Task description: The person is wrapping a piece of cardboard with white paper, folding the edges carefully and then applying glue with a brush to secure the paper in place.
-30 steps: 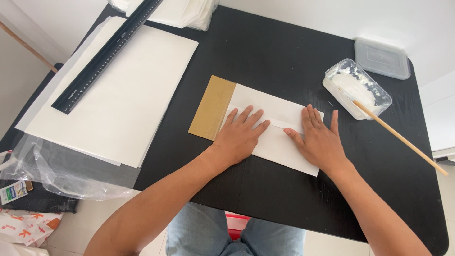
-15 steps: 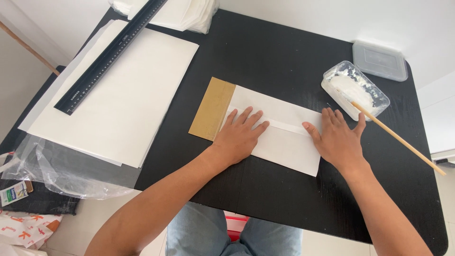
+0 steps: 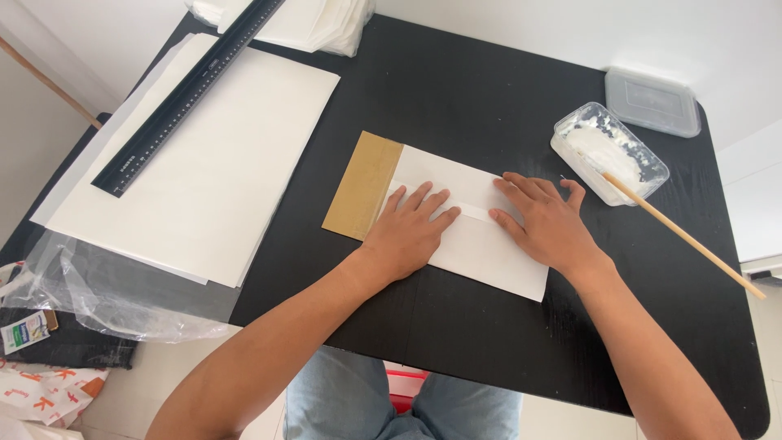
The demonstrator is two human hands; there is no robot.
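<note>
Both hands flat on white sheet over cardboard

Landmark: the black table. Near its middle lies a white paper sheet, laid slantwise, covering most of a brown cardboard piece; only the cardboard's end strip shows, sticking out toward the table's left side. A narrow white strip or fold runs along the sheet between the two hands.

Left hand: palm down on the sheet, fingers spread and flat, fingertips pointing toward the table's far edge, pressing, not pinching anything. Right hand: also palm down on the sheet, fingers spread and angled toward the left hand, flat against the paper, nothing gripped. The hands are near each other, not touching.

On the table's left part: a big stack of white sheets, hanging over the left edge, with a long black ruler lying diagonally across it. At the table's far left corner, a pile of folded white material. At the table's far right corner: a clear plastic tub with white paste, a wooden stick resting in it and reaching out past the table's right edge, and the tub's lid just beyond it. Below the table's left edge: crumpled clear plastic wrap. Below the table's near edge: the person's lap in blue jeans
</note>
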